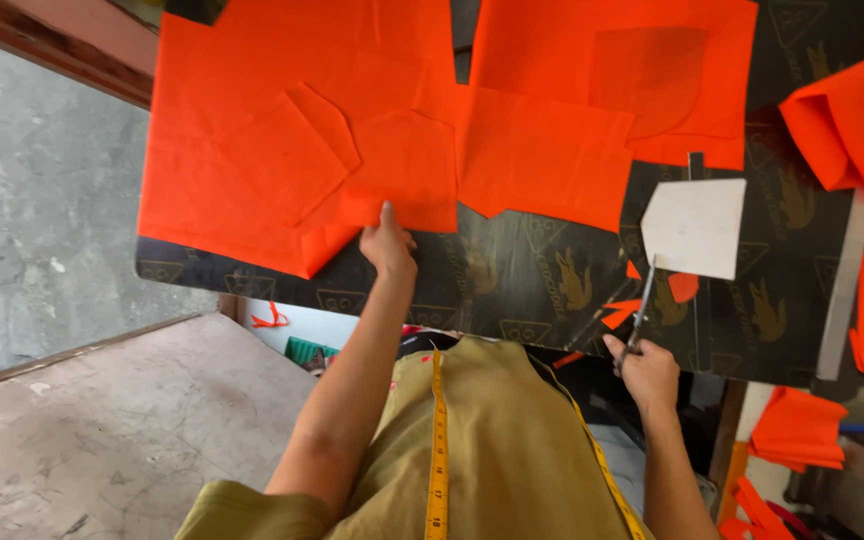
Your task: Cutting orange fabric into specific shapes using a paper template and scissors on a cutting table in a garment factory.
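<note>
Several cut pieces of orange fabric (282,150) lie spread over a dark patterned table top (512,280). My left hand (388,243) reaches forward and pinches the near edge of one orange piece. My right hand (644,368) holds a pair of scissors (643,312) near the table's front edge, blades pointing away from me. Just beyond the blades lies a white, pocket-shaped paper template (697,226). Small orange offcuts (652,295) sit beside the scissors.
A yellow measuring tape (438,450) hangs around my neck over an olive top. More folded orange fabric (852,125) is piled at the right, and another stack (797,428) sits lower right. A grey concrete floor (32,200) lies to the left.
</note>
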